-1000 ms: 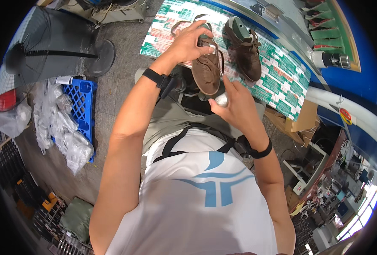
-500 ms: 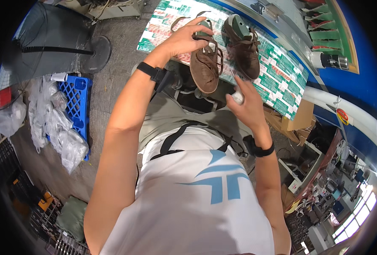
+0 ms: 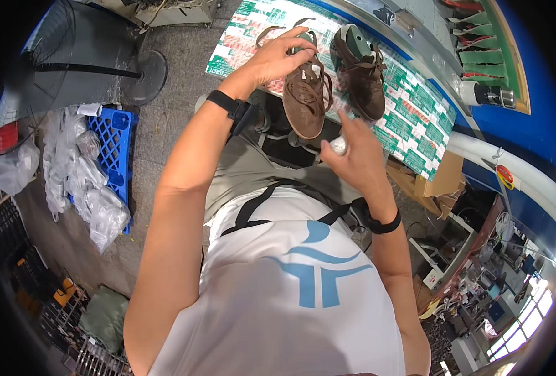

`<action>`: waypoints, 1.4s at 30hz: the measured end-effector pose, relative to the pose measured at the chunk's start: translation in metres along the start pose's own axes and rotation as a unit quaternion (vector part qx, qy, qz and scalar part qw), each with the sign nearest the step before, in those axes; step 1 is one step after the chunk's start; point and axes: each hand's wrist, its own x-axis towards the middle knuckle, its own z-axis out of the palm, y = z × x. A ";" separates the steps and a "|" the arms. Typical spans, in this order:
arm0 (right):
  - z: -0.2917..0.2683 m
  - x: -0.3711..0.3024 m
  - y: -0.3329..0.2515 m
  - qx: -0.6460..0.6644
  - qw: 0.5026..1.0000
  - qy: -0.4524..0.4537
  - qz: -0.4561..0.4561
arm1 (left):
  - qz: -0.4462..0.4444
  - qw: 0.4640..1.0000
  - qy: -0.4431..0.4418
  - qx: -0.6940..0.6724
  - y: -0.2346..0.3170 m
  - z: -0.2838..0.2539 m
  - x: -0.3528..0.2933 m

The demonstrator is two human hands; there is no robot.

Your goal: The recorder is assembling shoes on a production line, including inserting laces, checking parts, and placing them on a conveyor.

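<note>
Two brown lace-up shoes lie side by side on the patterned tabletop, toes toward me. My left hand (image 3: 284,57) is closed on the left shoe (image 3: 304,103) at its opening, thumb and fingers around the tongue and upper laces. This shoe's toe sticks out past the near table edge. The right shoe (image 3: 361,78) stands untouched, its green lining showing. Just short of its toe, my right hand (image 3: 360,153) holds a small white crumpled wad (image 3: 339,146) against the palm, forefinger stretched forward. What the wad is made of I cannot tell.
The table (image 3: 416,122) has a green, white and red printed cover. A cardboard box (image 3: 441,178) sits below its right end. To the left are a blue plastic pallet (image 3: 116,150) with clear plastic bags (image 3: 84,169) and a round black stand base (image 3: 145,76).
My right hand has drawn slightly back toward me and left with the white wad, away from the right shoe. My left hand keeps its hold on the left shoe.
</note>
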 end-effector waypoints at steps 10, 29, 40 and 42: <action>0.043 0.049 0.009 0.004 0.987 0.063 -0.146 | 0.006 0.999 -0.052 0.008 0.010 -0.008 -0.004; 0.051 0.030 -0.008 0.015 0.988 0.031 -0.153 | 0.001 0.999 -0.030 0.023 0.008 -0.004 -0.005; 0.049 0.008 -0.013 0.092 0.992 0.036 -0.083 | 0.009 1.000 -0.028 -0.005 0.005 0.000 -0.002; 0.030 0.006 0.010 0.182 0.982 0.019 -0.051 | 0.013 0.999 -0.017 -0.047 0.001 0.006 -0.003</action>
